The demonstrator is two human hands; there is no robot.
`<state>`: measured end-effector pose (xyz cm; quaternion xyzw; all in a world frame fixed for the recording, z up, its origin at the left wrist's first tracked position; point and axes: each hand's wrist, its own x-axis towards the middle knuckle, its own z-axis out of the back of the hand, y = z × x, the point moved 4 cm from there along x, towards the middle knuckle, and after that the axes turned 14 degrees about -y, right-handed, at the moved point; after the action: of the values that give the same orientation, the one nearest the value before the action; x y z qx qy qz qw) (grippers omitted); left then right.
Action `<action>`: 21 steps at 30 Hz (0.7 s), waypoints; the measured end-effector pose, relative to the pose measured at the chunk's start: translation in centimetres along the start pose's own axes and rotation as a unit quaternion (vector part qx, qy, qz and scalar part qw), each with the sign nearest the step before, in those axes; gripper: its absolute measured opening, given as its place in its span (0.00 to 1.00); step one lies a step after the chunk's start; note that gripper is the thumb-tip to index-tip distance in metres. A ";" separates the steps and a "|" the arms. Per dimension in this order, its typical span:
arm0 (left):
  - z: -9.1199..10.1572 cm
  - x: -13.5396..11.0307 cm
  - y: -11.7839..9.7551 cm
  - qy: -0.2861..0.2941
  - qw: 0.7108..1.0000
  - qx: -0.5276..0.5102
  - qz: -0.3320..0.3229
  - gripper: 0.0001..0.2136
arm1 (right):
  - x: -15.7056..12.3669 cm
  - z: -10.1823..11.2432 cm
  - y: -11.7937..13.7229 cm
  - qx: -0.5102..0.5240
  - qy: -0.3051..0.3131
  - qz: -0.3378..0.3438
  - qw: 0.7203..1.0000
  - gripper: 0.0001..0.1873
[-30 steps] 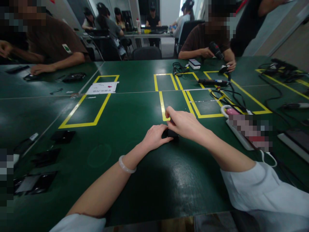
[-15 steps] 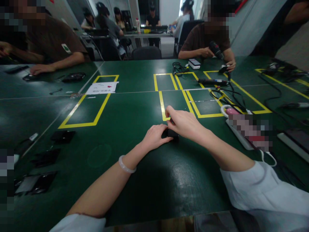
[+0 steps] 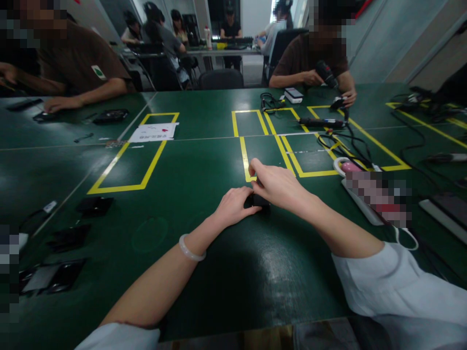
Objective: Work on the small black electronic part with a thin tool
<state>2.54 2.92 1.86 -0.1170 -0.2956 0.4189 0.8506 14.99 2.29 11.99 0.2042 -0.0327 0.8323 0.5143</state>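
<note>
A small black block-like part [image 3: 261,201] rests on the green table [image 3: 204,170], largely hidden by my hands. My left hand [image 3: 236,204] grips it from the left, thumb along its near side and fingers over the far side. Above it, my right hand [image 3: 277,185] is bent downward with its fingers pinched together at the top of the part. Whether those fingertips hold anything small, I cannot make out.
Yellow tape frames [image 3: 144,186] mark the table, and a paper sheet [image 3: 154,132] lies across one. Black parts [image 3: 95,206] sit at left. A phone-like device [image 3: 365,203], cables and a black pen-shaped tool [image 3: 321,123] lie right. Opposite, a person holds a power screwdriver [image 3: 326,74].
My hands and the black part stay almost exactly in place. At the upper right edge, a person's arm and dark clothing have shifted out toward the right.
</note>
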 end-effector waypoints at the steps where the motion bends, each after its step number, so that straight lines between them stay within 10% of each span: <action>1: 0.0 0.0 0.0 0.000 1.000 0.000 0.001 0.20 | 0.0 0.0 0.0 0.005 0.000 -0.001 1.000 0.12; 21: -0.1 -0.1 0.0 -0.002 1.000 0.000 0.004 0.20 | 0.0 0.2 0.3 0.011 -0.001 -0.013 1.000 0.13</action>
<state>2.57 2.85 1.80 -0.1176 -0.2973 0.4224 0.8482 14.76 2.08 12.22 0.2107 -0.0215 0.8258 0.5227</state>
